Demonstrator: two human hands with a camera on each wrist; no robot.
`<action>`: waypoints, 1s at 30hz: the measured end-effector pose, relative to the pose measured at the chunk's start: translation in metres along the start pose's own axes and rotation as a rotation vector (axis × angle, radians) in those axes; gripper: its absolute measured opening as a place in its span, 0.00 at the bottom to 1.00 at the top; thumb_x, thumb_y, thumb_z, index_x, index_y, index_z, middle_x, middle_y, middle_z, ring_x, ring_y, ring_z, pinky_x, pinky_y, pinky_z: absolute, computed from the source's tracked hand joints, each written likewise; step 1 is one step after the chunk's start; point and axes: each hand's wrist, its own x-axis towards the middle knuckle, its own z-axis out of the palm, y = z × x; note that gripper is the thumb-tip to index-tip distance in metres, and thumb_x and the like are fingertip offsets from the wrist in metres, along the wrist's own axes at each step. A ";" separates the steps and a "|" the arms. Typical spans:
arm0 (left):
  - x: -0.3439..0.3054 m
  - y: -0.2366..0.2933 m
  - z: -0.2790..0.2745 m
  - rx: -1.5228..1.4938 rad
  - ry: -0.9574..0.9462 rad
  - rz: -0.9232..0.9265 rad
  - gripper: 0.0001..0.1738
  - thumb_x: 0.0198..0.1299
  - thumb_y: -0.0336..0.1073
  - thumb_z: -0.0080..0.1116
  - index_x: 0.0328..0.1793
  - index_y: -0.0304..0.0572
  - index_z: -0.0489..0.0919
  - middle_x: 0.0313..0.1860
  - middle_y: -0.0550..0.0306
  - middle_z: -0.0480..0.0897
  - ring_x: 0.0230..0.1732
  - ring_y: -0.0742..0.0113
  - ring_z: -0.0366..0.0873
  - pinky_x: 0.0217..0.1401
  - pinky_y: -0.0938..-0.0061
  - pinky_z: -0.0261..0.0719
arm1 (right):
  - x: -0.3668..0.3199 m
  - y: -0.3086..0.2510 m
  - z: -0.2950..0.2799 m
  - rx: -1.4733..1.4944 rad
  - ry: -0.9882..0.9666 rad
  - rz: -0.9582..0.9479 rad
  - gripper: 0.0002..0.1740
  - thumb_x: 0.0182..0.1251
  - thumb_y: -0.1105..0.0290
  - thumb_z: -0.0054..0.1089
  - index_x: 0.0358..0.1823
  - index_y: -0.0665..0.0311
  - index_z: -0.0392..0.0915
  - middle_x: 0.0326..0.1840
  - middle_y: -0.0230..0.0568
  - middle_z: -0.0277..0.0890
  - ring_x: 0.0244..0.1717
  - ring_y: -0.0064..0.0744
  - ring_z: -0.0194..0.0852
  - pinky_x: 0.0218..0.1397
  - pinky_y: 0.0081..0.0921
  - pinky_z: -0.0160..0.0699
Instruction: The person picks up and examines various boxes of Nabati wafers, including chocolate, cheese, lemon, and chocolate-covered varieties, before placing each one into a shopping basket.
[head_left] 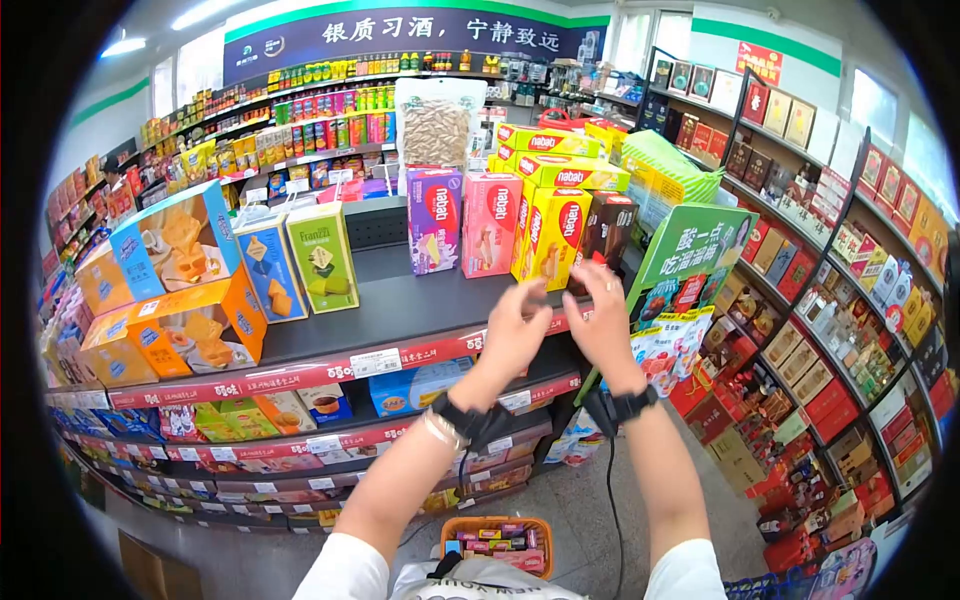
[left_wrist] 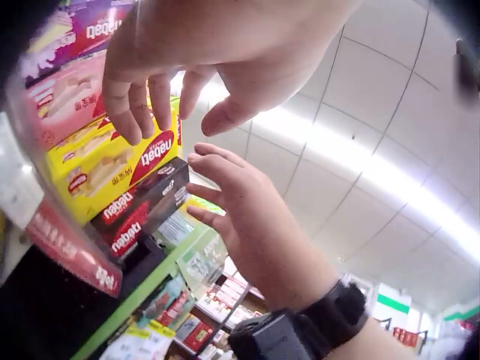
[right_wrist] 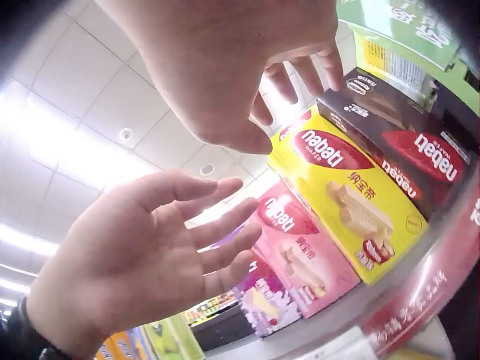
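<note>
My left hand [head_left: 515,330] is raised in front of the shelf's front edge, fingers loosely bent with nothing between them. Close beside it, my right hand [head_left: 606,318] is also empty, its fingers spread near the lower corner of a yellow nabati wafer box [head_left: 556,240]. That box stands upright, with more yellow boxes [head_left: 570,172] lying on top. To its right stands a dark brown nabati box [right_wrist: 397,135], partly behind my right hand in the head view. A pink nabati box [head_left: 490,225] and a purple one [head_left: 435,222] stand to the left.
Green and blue biscuit boxes [head_left: 322,258] and larger orange boxes [head_left: 195,325] stand farther left on the shelf. A green sign [head_left: 690,250] rises at the right end. Below, an orange basket [head_left: 548,560] with several packs sits on the floor.
</note>
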 end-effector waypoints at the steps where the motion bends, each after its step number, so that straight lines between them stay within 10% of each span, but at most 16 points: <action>1: 0.017 0.001 0.001 0.073 0.040 0.031 0.26 0.57 0.30 0.60 0.65 0.40 0.74 0.52 0.51 0.81 0.43 0.65 0.81 0.47 0.71 0.80 | 0.016 0.004 0.002 -0.050 0.026 0.002 0.24 0.56 0.71 0.64 0.57 0.62 0.76 0.62 0.51 0.71 0.62 0.53 0.68 0.66 0.42 0.67; 14: 0.157 0.004 0.016 0.308 0.245 0.137 0.30 0.52 0.35 0.62 0.64 0.36 0.75 0.60 0.37 0.74 0.64 0.43 0.70 0.68 0.56 0.66 | 0.140 0.084 0.024 -0.198 0.122 0.121 0.22 0.61 0.63 0.59 0.56 0.64 0.77 0.58 0.54 0.75 0.59 0.56 0.70 0.65 0.43 0.68; 30: 0.201 0.003 0.027 0.391 0.250 -0.058 0.37 0.56 0.49 0.64 0.68 0.33 0.72 0.57 0.35 0.80 0.59 0.46 0.79 0.62 0.63 0.75 | 0.194 0.157 0.023 -0.029 -0.130 0.505 0.41 0.55 0.46 0.67 0.58 0.76 0.73 0.54 0.62 0.79 0.57 0.51 0.79 0.60 0.36 0.75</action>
